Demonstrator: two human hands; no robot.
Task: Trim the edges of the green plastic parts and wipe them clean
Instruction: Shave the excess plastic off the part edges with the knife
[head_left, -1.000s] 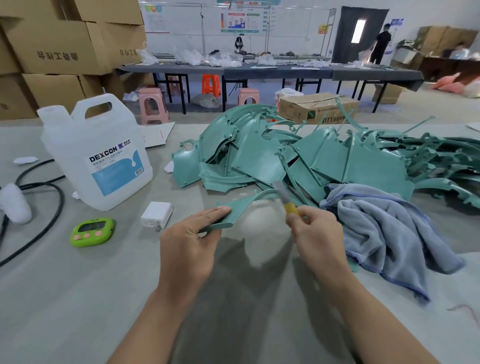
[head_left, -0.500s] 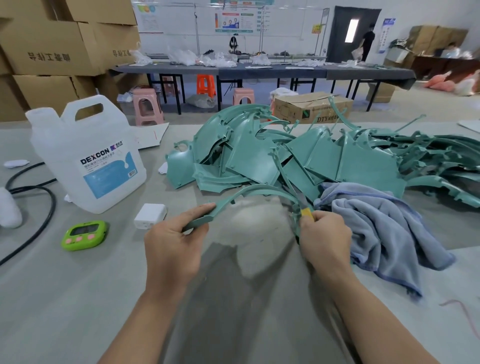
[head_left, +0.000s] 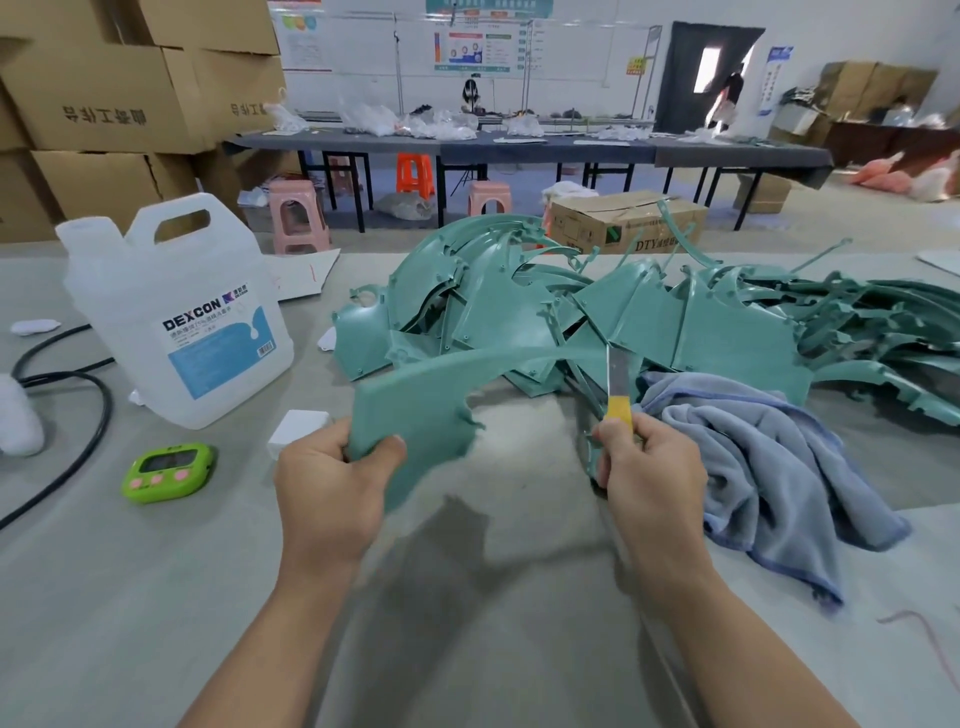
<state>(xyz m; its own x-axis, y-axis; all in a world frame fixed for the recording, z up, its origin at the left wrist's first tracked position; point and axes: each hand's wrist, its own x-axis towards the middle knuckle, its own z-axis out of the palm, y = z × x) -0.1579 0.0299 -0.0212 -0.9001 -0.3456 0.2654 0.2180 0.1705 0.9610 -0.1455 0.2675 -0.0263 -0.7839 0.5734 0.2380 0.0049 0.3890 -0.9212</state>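
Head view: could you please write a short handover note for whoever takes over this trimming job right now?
Left hand grips the green part by its broad end.
Right hand grips the yellow-handled knife, blade up at the part's thin arc.
Pile of green parts lies behind; blue cloth lies beside the knife hand.
Done: cannot tell. Left: trim this part, wipe it, then the pile.

Jug (head_left: 176, 317) at left on the worktop (head_left: 156, 597), timer (head_left: 167, 472) before it, parts pile (head_left: 623, 312) behind cloth (head_left: 769, 467) at right
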